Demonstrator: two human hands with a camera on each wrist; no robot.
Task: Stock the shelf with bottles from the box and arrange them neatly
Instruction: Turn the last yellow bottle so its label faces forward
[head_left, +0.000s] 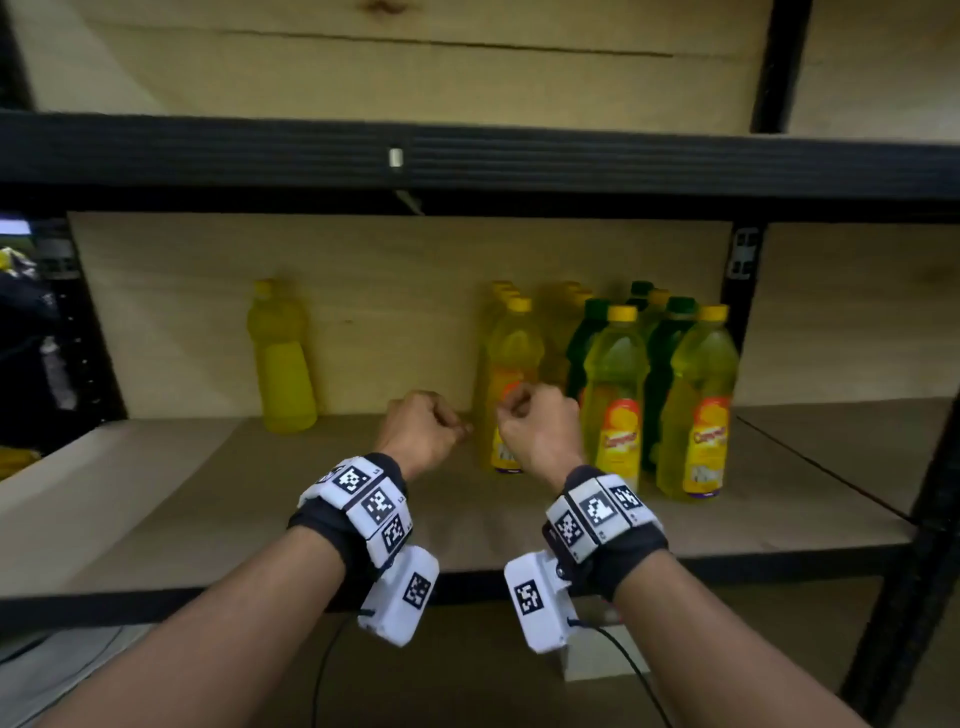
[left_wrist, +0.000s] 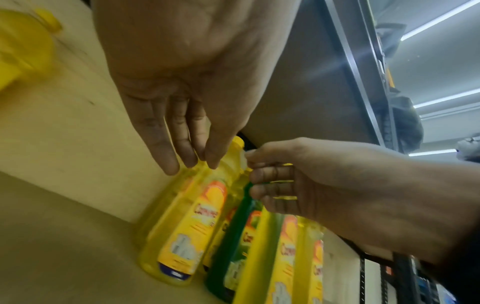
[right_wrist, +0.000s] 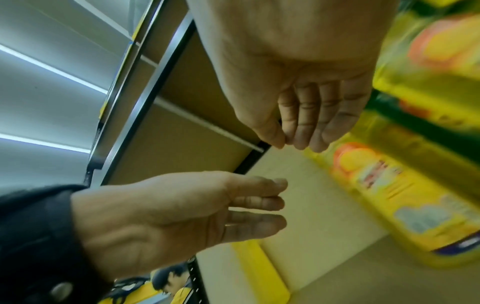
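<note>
Both grips empty atm: my left hand (head_left: 423, 431) and right hand (head_left: 540, 428) loosely curled, mid-frame. Lone yellow bottle (head_left: 283, 358) upright, left of center on shelf (head_left: 156, 519), well apart from bottle cluster (head_left: 618, 384) on right. Left hand nearer imo.

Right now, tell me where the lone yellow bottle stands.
In the head view, the lone yellow bottle stands upright at the back left of the shelf board, against the wooden back panel, well apart from the bottle cluster on the right.

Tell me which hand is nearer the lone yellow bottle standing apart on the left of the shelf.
Left. The left hand hangs just right of the lone yellow bottle; the right hand is farther right, in front of the grouped bottles.
</note>
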